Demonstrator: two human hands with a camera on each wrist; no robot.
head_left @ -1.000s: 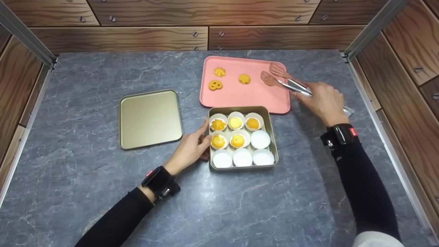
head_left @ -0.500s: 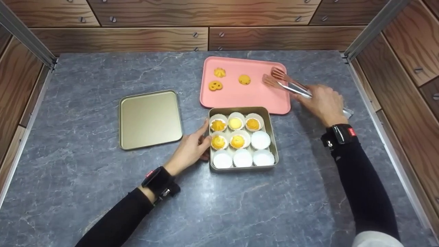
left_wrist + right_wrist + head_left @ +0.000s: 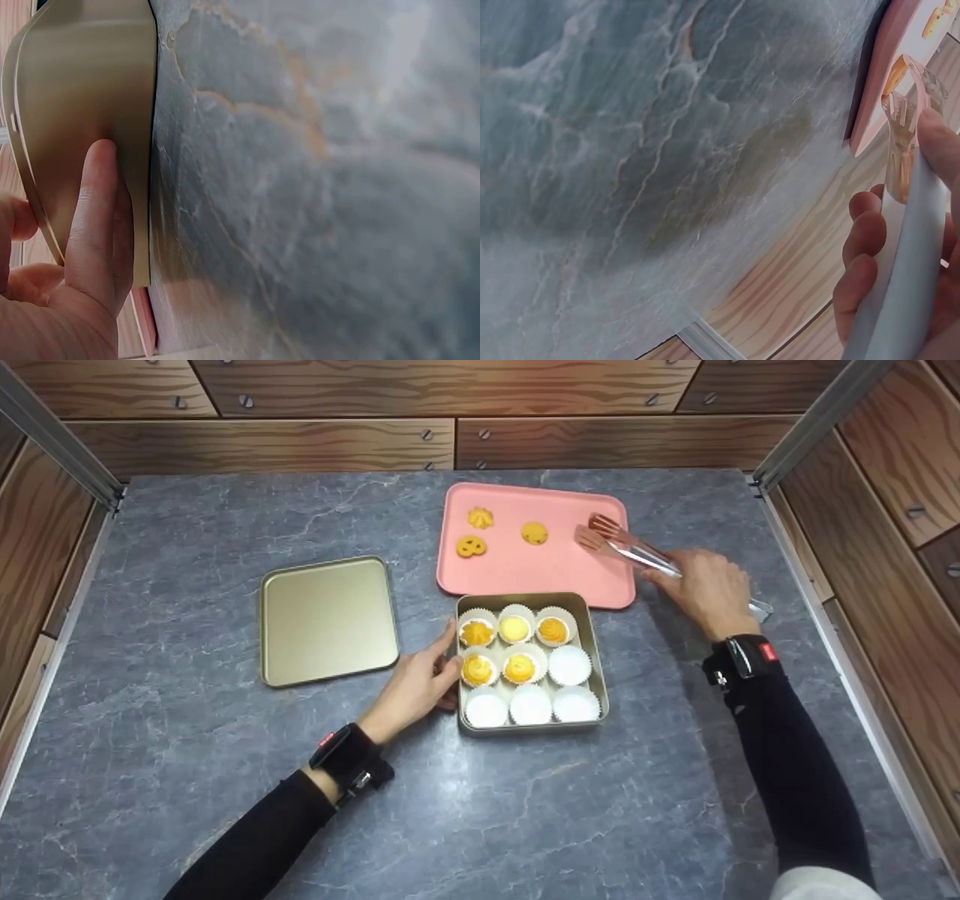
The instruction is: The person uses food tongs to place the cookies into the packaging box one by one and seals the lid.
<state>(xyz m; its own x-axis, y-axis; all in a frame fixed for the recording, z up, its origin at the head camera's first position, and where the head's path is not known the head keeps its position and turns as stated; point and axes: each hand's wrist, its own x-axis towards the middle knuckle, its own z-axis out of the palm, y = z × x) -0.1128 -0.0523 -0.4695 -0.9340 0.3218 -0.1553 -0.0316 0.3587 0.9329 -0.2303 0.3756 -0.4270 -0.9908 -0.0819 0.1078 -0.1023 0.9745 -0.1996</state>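
Note:
My right hand (image 3: 709, 589) grips a pair of tongs (image 3: 649, 559) with metal arms and brown slotted heads, low over the right side of a pink tray (image 3: 525, 574). In the right wrist view, a golden-brown cookie (image 3: 897, 73) shows at the tong heads, partly hidden; whether it is clamped I cannot tell. My left hand (image 3: 416, 686) rests against the left wall of a square gold tin (image 3: 598, 690), one finger lying straight along the wall in the left wrist view. Cookies in paper cups fill the back row and two middle places; the other white paper cups (image 3: 530, 705) hold none.
On the tray lie a star-shaped cookie (image 3: 481, 517), a pretzel-shaped cookie (image 3: 471, 547) and a round cookie (image 3: 535, 533). A gold lid (image 3: 330, 622) lies left of the tin. Wood-patterned walls (image 3: 262, 444) bound the grey marbled table (image 3: 450, 825).
The tong heads have drawn closer together and shifted slightly towards me; the cookie seen beneath them earlier is now hidden in the head view. My left hand and the tin have stayed put.

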